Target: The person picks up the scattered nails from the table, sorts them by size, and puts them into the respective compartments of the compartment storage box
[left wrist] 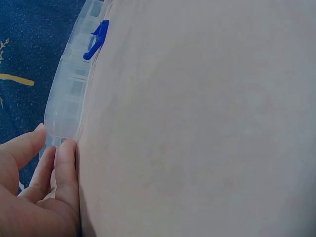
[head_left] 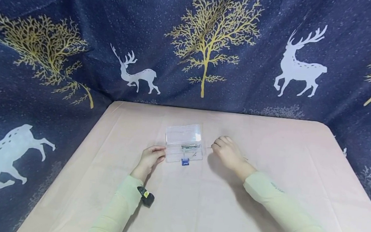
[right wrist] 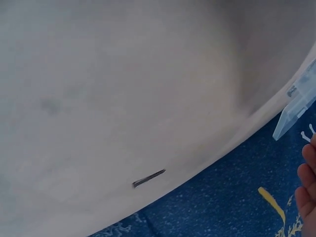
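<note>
A clear plastic box [head_left: 174, 155] stands with its lid [head_left: 184, 133] raised and a blue latch [head_left: 185, 162] at its front. Several nails [head_left: 191, 146] lie in its back part, and a few more in a front compartment. My left hand [head_left: 150, 158] holds the box by its left end, thumb and fingers on its wall in the left wrist view. Just right of the box, my right hand [head_left: 228, 151] pinches a thin nail [head_left: 209, 147] that points toward the box. Its grip is mostly out of the right wrist view, where only some fingers [right wrist: 307, 175] show.
One loose nail [right wrist: 148, 178] lies on the pink-covered table [head_left: 193, 212], near my right wrist. A dark blue cloth [head_left: 227, 97] with deer and trees hangs behind the table and at its sides. A black strapped device [head_left: 146, 198] sits on my left wrist.
</note>
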The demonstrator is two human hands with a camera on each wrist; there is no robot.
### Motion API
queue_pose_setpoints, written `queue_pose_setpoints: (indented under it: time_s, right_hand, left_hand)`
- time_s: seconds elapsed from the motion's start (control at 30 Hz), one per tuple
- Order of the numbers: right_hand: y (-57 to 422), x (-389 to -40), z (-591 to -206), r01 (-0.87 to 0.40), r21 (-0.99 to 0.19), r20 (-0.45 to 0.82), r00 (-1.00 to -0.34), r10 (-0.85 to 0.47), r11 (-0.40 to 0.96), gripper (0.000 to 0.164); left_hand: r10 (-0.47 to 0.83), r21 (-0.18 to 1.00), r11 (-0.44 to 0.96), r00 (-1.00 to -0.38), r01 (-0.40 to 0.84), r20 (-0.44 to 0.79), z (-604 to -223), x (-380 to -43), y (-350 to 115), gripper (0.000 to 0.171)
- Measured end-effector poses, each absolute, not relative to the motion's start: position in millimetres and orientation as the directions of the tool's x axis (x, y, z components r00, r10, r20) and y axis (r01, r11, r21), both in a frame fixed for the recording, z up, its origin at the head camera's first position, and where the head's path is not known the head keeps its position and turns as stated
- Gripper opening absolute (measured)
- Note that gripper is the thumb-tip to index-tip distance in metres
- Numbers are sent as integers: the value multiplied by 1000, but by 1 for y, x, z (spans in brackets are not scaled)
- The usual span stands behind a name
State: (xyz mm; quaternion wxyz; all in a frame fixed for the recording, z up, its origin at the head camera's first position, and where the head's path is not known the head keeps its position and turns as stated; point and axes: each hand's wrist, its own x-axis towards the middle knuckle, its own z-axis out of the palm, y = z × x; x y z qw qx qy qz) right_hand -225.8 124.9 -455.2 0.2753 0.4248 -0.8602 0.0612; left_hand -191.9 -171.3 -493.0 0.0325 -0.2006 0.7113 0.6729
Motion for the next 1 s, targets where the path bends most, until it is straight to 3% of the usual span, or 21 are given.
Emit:
queue_pose_setpoints:
  time_s: [0.17, 0.33, 0.6, 1.0]
  right_hand:
    - [117, -223, -456, -776, 101, 529, -488, -695, 622, 9]
    - [109, -223, -459, -802, 89, 572, -444, -690, 590, 9]
    - [95, -224, -463, -810, 143, 576, -399, -714, 569, 14]
    - [78, -228, -465, -810, 165, 490, -428, -759, 563, 5]
  left_hand:
    - [-243, 944, 5, -916, -330, -319, -492, -191, -172, 26]
    - [-244, 944, 0, -916, -329, -319, -491, -191, -171, 27]
    - [-241, 939, 10, -913, -343, -331, -492, -194, -171, 26]
    - [-252, 944, -11, -913, -329, -321, -493, -194, -171, 27]
